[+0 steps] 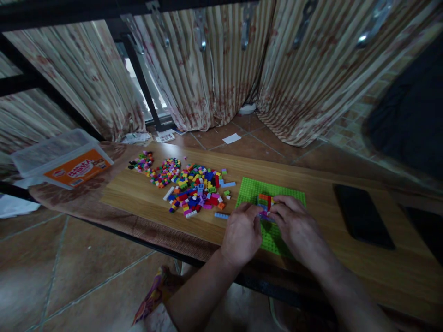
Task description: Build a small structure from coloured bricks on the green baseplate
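Note:
A green studded baseplate [252,190] lies on the wooden table [145,198]. On it stands a small build of coloured bricks [264,199]. My left hand [242,233] and my right hand [294,221] both rest over the plate, fingers curled and pinched against the brick build from either side. The lower part of the build is hidden by my fingers. A spread heap of loose coloured bricks [194,186] lies to the left of the plate.
A clear plastic box with an orange label [64,161] sits at the table's far left. A black phone [362,214] lies to the right of the plate. Striped curtains [214,69] hang behind, above a tiled floor [69,272].

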Available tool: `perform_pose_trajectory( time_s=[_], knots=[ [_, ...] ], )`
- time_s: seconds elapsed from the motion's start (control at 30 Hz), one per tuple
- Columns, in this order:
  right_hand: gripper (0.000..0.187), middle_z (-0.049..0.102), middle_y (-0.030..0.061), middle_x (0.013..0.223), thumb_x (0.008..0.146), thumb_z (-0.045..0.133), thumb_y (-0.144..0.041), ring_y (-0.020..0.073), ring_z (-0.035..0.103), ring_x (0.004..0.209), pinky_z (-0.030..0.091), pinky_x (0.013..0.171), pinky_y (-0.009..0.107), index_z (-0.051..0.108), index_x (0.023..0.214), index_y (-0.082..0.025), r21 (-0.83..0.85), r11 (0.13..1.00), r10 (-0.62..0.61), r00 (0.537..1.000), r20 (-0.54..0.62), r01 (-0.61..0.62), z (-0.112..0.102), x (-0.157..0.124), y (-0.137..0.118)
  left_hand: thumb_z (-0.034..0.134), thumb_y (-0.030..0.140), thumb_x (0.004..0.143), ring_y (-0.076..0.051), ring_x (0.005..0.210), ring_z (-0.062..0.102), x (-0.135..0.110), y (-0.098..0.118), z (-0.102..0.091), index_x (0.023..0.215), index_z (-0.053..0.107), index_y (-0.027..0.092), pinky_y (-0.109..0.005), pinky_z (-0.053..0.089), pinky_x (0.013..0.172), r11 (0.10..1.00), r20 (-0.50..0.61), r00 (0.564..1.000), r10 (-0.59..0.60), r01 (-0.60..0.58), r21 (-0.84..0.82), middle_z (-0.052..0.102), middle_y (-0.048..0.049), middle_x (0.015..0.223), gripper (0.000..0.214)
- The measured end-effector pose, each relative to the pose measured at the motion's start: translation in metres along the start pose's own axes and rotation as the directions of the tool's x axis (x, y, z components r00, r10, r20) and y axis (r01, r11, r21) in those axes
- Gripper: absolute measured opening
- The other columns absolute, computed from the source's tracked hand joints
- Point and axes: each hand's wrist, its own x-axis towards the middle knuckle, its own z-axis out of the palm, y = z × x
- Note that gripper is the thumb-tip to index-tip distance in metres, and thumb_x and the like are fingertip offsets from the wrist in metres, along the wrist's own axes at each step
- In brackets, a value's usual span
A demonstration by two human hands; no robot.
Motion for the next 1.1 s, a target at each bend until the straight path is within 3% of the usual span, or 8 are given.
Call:
perform_pose_trajectory(
  time_s=[0.67, 0.9, 1.1],
  knots=[
    [0.020, 0.059, 0.0094, 0.111, 0.092, 0.048, -0.024, 0.0238, 0.059, 0.101, 0.051, 0.090, 0.040, 0.063, 0.081, -0.019, 0.005, 1.000, -0.019, 0.994, 0.109, 0.018, -0.0058, 0.0007, -0.0034, 0.046, 0.009, 0.088, -0.018, 0.091, 0.064, -0.0004, -0.0002, -0.0008, 0.107, 0.063, 0.023, -0.030, 0.052, 0.085, 0.999, 0.055, 0.997, -0.054, 0.054, 0.003, 0.067, -0.0030, 0.100, 0.029],
    [0.018, 0.059, 0.0106, 0.111, 0.091, 0.048, -0.022, 0.0252, 0.059, 0.103, 0.050, 0.091, 0.041, 0.062, 0.079, -0.019, -0.070, 0.998, 0.004, 0.999, 0.033, -0.002, 0.0000, 0.0016, -0.0038, 0.046, 0.008, 0.087, -0.017, 0.092, 0.064, 0.0002, 0.0009, -0.0004, 0.107, 0.065, 0.022, -0.029, 0.051, 0.087, 0.998, 0.051, 0.997, -0.058, 0.059, -0.012, 0.068, -0.0038, 0.102, 0.030],
    [0.016, 0.061, 0.0091, 0.103, 0.091, 0.050, -0.020, 0.0228, 0.060, 0.095, 0.051, 0.085, 0.038, 0.062, 0.080, -0.018, -0.040, 0.998, 0.038, 0.999, -0.025, -0.039, 0.0033, 0.0016, -0.0062, 0.046, 0.008, 0.088, -0.018, 0.090, 0.065, 0.0020, -0.0007, 0.0002, 0.104, 0.066, 0.020, -0.030, 0.052, 0.085, 0.999, 0.049, 0.998, -0.038, 0.038, -0.008, 0.068, -0.0042, 0.099, 0.029]
  ],
)
